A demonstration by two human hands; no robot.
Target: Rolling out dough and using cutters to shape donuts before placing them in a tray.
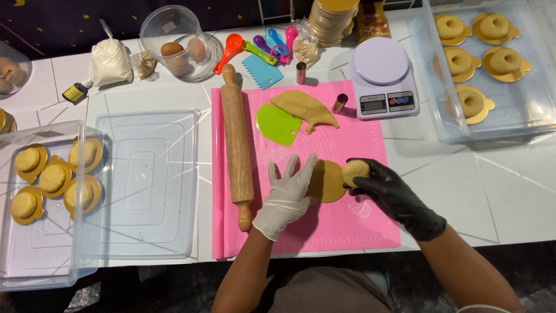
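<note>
Dough ball meets gold disc on the pink mat.
Your left hand (288, 194) lies flat, open, pinning the gold disc (328, 181); your right hand (387, 188) cups the dough ball (355, 170) at its edge. Soft, probably easily dented: hold its sides lightly. Rolling pin (237, 142) beyond.

a home baking table: rolling pin (237, 142), kitchen scale (382, 78), eggs (174, 53).
</note>
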